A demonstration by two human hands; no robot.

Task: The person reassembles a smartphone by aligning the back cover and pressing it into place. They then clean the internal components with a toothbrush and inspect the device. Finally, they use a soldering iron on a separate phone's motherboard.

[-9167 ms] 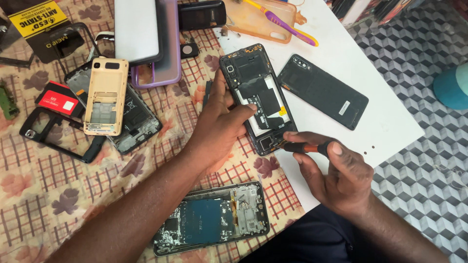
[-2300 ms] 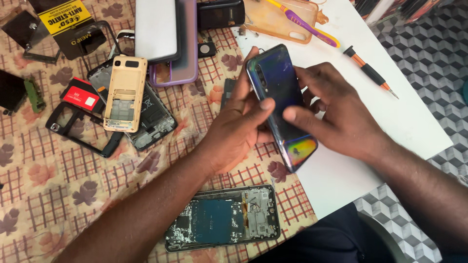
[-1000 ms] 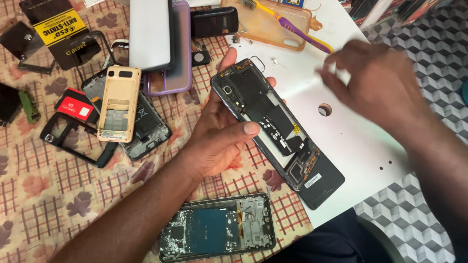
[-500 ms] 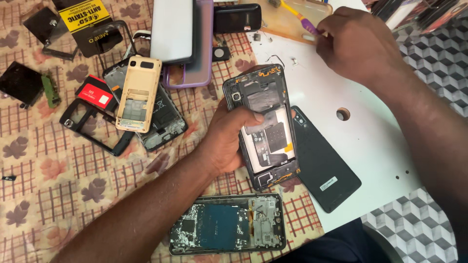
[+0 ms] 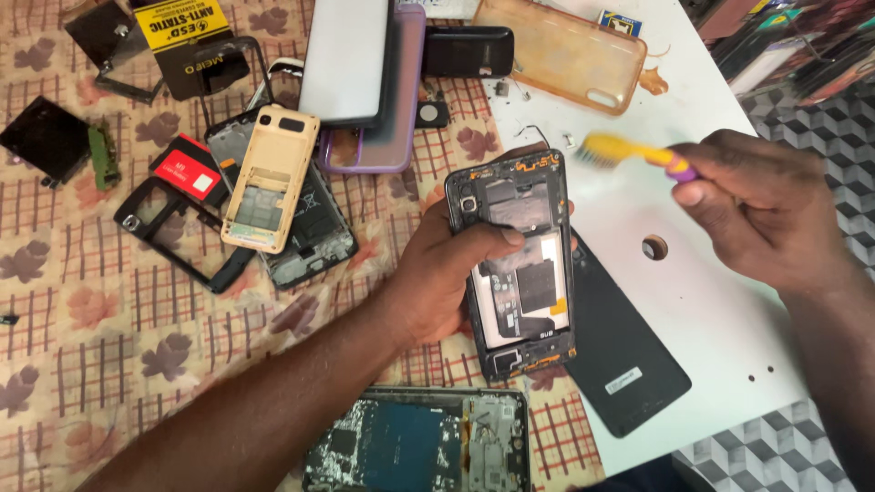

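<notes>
The opened phone (image 5: pixel 521 264) lies partly on the checked cloth (image 5: pixel 82 310) and partly on the white board (image 5: pixel 711 301), its inner parts facing up. Its lower left edge is hidden under the left hand (image 5: pixel 447 273), which is clamped on it, thumb across the middle. A black back cover (image 5: pixel 629 355) lies just beside the phone, partly under it. The right hand (image 5: pixel 766 210) is closed around a brush (image 5: pixel 638 153) with yellow bristles and a purple handle; the brush is blurred and most of its handle is hidden in the fist. At the top left, a yellow and black package (image 5: pixel 182 27) is cut off by the edge. Another opened phone (image 5: pixel 419 446) at the bottom is also cut off.
</notes>
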